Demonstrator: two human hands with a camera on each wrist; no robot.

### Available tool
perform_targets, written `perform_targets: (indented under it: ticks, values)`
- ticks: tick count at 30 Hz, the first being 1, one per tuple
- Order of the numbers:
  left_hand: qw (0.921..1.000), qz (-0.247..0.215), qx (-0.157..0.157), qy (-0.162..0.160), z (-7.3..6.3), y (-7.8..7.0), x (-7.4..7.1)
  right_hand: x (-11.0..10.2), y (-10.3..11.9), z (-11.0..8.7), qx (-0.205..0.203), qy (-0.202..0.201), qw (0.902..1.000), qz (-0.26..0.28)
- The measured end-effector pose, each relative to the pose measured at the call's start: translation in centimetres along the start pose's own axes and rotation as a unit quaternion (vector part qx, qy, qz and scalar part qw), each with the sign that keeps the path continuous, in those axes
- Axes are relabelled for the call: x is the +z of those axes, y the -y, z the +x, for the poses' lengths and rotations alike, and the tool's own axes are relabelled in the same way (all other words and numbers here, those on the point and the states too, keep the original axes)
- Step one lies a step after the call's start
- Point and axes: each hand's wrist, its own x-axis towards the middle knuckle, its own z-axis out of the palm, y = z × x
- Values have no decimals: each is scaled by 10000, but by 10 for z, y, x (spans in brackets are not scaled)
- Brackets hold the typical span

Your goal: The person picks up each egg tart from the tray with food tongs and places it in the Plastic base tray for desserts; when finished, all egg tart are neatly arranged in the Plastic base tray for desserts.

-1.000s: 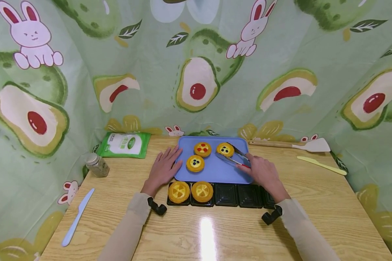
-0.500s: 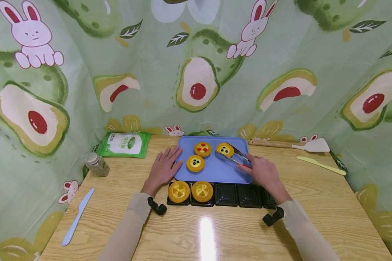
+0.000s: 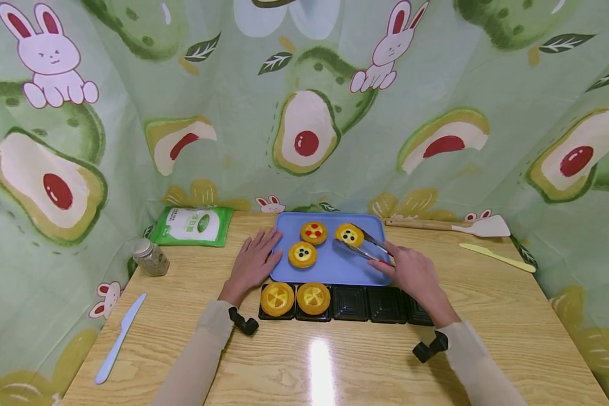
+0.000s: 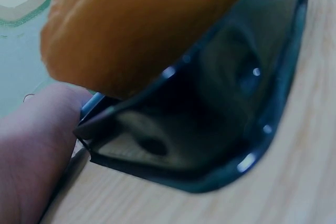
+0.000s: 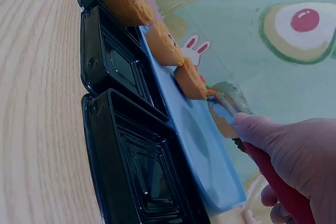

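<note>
In the head view, my right hand (image 3: pixel 418 276) grips tongs (image 3: pixel 367 254) with red on the handle. Their tips stand on both sides of an egg tart (image 3: pixel 349 235) with dark blue berries, at the right of a blue tray (image 3: pixel 345 270). In the right wrist view the thumb lies along the red handle (image 5: pixel 278 182). My left hand (image 3: pixel 254 262) lies with extended fingers against the tray's left edge. A red-topped tart (image 3: pixel 313 232) and another berry tart (image 3: pixel 302 255) sit on the tray's left half.
Before the tray runs a row of black square containers (image 3: pixel 351 303). The two leftmost bear yellow-topped tarts (image 3: pixel 277 299). Left stand a green-white bag (image 3: pixel 195 225), a jar (image 3: pixel 151 257) and a blue knife (image 3: pixel 120 338). Right lie a spatula (image 3: pixel 451 225) and a yellow knife (image 3: pixel 497 257).
My right wrist has dropped slightly toward me and to the right, with the tongs still around the berry tart. That tart has shifted very slightly nearer. The left hand stays in place.
</note>
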Motion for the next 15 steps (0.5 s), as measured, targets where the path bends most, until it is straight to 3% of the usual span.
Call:
perform_targets:
  ticks: [15]
  values:
    - [10000,-14,4,32,0,-2,-2,-11,2,-26,-209,-224,9995,21]
